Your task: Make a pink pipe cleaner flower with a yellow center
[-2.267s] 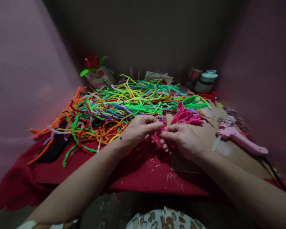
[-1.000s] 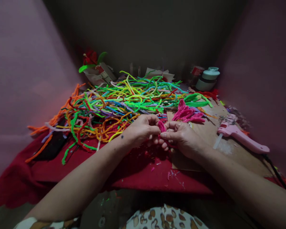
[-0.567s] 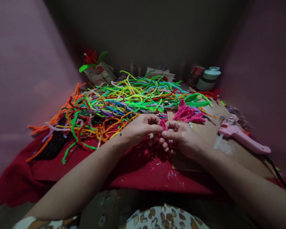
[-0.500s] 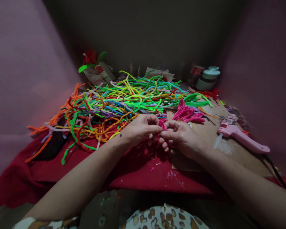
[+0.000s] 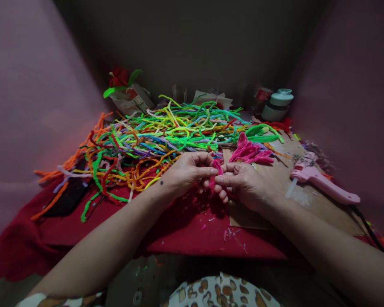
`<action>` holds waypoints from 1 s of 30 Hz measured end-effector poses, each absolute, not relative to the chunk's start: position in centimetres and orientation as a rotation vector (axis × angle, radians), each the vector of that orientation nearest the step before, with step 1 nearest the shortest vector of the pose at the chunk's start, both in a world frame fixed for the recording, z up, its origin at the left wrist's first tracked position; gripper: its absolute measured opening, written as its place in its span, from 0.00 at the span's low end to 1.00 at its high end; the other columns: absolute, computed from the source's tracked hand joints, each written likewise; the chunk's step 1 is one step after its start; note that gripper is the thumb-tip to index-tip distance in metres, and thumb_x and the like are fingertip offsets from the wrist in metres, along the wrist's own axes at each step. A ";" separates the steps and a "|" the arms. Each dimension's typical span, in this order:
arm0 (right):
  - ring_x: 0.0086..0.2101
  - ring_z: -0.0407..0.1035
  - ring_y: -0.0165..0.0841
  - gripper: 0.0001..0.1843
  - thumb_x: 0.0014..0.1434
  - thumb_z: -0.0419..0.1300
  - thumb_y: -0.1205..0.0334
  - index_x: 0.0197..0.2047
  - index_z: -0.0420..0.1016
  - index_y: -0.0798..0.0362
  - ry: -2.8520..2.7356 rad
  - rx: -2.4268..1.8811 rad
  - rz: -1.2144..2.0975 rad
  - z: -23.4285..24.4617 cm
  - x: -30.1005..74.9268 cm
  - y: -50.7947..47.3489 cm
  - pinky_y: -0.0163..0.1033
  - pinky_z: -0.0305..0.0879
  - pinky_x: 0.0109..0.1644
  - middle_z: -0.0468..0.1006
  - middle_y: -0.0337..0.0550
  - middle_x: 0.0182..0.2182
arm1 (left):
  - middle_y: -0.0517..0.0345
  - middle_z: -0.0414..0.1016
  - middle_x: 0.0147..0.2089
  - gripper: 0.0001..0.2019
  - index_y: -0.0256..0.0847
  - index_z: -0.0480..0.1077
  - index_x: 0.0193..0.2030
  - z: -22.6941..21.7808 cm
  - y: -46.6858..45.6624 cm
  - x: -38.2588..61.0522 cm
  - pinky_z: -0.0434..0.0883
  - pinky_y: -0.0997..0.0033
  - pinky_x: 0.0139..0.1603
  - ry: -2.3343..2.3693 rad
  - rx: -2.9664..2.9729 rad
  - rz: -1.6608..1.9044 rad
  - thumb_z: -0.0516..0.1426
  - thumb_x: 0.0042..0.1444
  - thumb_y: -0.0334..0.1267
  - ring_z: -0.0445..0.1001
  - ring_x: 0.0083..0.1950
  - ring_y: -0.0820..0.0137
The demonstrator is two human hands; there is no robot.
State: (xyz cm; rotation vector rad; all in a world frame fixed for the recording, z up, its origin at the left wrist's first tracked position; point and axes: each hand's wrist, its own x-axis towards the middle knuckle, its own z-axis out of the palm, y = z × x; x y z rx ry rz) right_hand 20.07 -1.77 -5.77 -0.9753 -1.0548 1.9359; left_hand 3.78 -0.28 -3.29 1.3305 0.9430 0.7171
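Between my two hands, just above the table's front, is a short bent pink pipe cleaner (image 5: pixel 217 167). My left hand (image 5: pixel 193 171) pinches it from the left with thumb and forefinger. From the right, my right hand (image 5: pixel 243 181) grips the same piece, its thumb near the other thumb. Part of the piece hangs down between the fingers, and some of it is hidden by them. Right behind my right hand lie several looped pink pipe-cleaner petals (image 5: pixel 248 150), resting on a brown board (image 5: pixel 275 192).
A tangled heap of coloured pipe cleaners (image 5: pixel 176 132) spreads over the back and left. At right on the board lies a pink glue gun (image 5: pixel 323 181). A lidded bottle (image 5: pixel 277 105) stands behind it. Pink scraps dot the red cloth (image 5: pixel 192 238).
The pink pipe cleaner has shifted slightly between my fingers, and more of its lower part shows. Both hands stay in nearly the same place, still gripping it. The view has moved slightly.
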 end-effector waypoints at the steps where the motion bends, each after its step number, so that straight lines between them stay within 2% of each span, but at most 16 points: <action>1: 0.17 0.68 0.26 0.12 0.44 0.66 0.64 0.28 0.66 0.57 -1.062 -0.977 1.930 -5.8 20.0 -1.7 0.30 0.65 0.19 0.76 0.41 0.20 | 0.65 0.66 0.17 0.05 0.35 0.66 0.30 -3.3 -0.3 3.8 0.61 0.83 0.16 0.953 1.328 0.714 0.58 0.49 0.34 0.62 0.16 0.80; 16: 0.19 0.70 0.29 0.12 0.45 0.66 0.65 0.28 0.65 0.56 -1.047 -0.956 1.916 -6.1 20.0 -1.8 0.33 0.68 0.22 0.77 0.43 0.21 | 0.66 0.65 0.15 0.05 0.35 0.67 0.28 -2.9 -0.8 4.3 0.58 0.83 0.17 1.030 1.307 0.743 0.59 0.47 0.33 0.61 0.15 0.82; 22: 0.16 0.67 0.26 0.12 0.43 0.67 0.64 0.28 0.67 0.57 -1.035 -0.977 1.949 -5.8 20.3 -1.8 0.29 0.64 0.18 0.75 0.40 0.18 | 0.66 0.65 0.15 0.05 0.35 0.67 0.28 -2.8 -0.5 4.2 0.61 0.82 0.16 1.033 1.338 0.709 0.59 0.47 0.33 0.62 0.15 0.80; 30: 0.15 0.65 0.25 0.09 0.46 0.64 0.62 0.29 0.67 0.55 -1.101 -0.922 2.008 -6.1 20.4 -1.6 0.28 0.62 0.17 0.74 0.37 0.18 | 0.63 0.68 0.17 0.05 0.33 0.67 0.26 -2.4 -0.7 4.0 0.58 0.84 0.16 1.039 1.350 0.685 0.59 0.47 0.32 0.64 0.16 0.81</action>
